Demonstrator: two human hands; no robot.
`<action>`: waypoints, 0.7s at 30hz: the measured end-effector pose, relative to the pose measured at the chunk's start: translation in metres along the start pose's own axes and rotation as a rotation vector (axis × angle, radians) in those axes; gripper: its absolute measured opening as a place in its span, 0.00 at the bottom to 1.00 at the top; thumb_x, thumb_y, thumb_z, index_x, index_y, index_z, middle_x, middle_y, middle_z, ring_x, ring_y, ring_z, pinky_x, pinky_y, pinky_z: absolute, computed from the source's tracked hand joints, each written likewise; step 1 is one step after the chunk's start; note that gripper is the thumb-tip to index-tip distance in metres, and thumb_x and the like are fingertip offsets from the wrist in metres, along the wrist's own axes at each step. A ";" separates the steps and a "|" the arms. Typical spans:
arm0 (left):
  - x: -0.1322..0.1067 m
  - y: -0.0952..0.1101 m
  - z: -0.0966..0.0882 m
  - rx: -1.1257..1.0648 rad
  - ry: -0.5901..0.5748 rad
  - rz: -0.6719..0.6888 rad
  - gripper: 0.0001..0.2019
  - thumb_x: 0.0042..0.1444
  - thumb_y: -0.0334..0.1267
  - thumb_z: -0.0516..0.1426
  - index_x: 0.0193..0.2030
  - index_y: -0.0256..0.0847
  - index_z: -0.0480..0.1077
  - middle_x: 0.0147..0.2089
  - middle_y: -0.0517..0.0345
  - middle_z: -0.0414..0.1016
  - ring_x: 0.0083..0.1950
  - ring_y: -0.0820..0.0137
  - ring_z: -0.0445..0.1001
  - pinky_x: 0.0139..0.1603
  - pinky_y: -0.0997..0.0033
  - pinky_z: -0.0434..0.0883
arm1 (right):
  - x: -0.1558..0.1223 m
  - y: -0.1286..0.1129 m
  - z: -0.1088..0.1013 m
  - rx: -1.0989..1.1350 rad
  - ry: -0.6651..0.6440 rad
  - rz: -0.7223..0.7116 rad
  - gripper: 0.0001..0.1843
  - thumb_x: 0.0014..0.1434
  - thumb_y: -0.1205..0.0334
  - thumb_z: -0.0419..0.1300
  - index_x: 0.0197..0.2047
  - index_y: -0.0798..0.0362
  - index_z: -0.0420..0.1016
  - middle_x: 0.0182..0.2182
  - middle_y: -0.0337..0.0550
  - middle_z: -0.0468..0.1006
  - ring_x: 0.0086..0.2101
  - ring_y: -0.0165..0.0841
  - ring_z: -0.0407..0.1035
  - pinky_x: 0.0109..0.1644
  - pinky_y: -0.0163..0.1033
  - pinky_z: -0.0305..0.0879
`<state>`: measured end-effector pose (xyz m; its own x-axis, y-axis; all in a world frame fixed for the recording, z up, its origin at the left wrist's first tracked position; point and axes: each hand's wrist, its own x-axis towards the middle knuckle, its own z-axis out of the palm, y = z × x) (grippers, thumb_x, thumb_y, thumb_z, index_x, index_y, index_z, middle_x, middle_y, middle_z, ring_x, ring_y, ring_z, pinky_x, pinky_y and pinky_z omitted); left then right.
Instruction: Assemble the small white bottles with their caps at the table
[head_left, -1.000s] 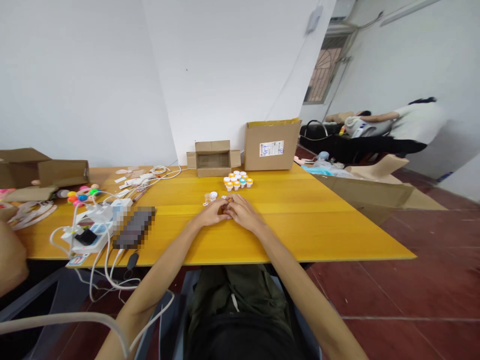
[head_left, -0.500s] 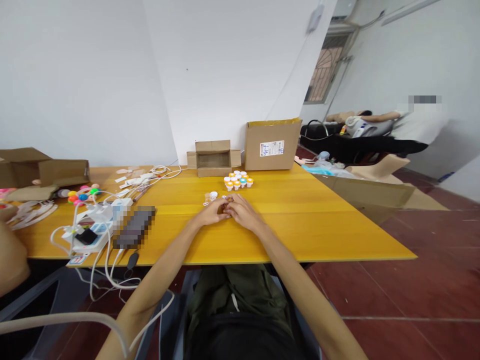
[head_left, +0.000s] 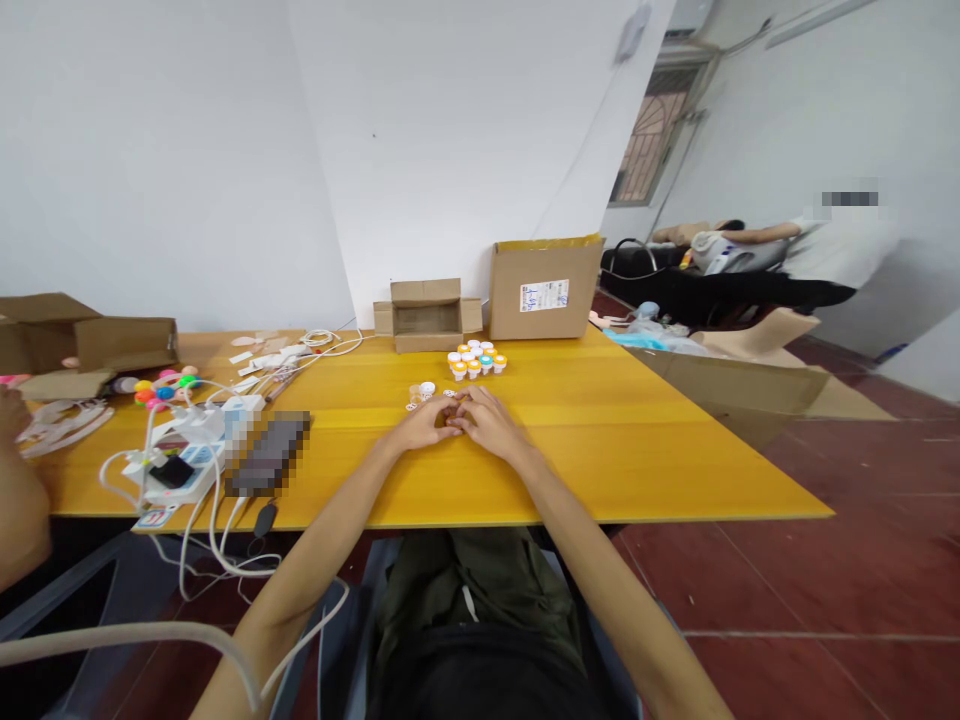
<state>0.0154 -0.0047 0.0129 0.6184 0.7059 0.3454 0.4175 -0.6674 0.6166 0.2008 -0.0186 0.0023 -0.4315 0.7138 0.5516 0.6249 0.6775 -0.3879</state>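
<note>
My left hand (head_left: 421, 426) and my right hand (head_left: 492, 422) meet over the middle of the table, fingertips together and fingers curled. Anything between them is hidden or too small to name. Just beyond the left fingers lie a small white round cap (head_left: 427, 388), a clear cup-like piece (head_left: 415, 392) and several white discs with holes (head_left: 412, 407). Farther back stands a tight cluster of small white pieces with orange, white and teal round tops (head_left: 473, 369).
An open cardboard box (head_left: 427, 320) and a larger carton (head_left: 546, 290) stand at the back. To the left are a power strip (head_left: 202, 465) with white cables, a dark phone (head_left: 270, 455) and colourful balls (head_left: 165, 392). A co-worker's arm (head_left: 22, 500) reaches in at far left.
My two hands stay together in the same spot, with only a slight shift of the fingers. The co-worker's arm at the far left has moved a little.
</note>
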 end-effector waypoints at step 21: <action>0.000 -0.002 0.000 0.012 0.021 0.028 0.10 0.56 0.38 0.62 0.44 0.41 0.72 0.42 0.55 0.75 0.45 0.64 0.73 0.52 0.62 0.72 | -0.001 0.007 0.002 0.091 0.041 0.006 0.08 0.57 0.73 0.62 0.32 0.50 0.76 0.45 0.45 0.75 0.46 0.37 0.71 0.52 0.45 0.69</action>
<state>0.0147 -0.0029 0.0113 0.6157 0.6915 0.3778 0.4079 -0.6899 0.5981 0.2042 -0.0137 -0.0024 -0.3998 0.7110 0.5785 0.5649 0.6881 -0.4553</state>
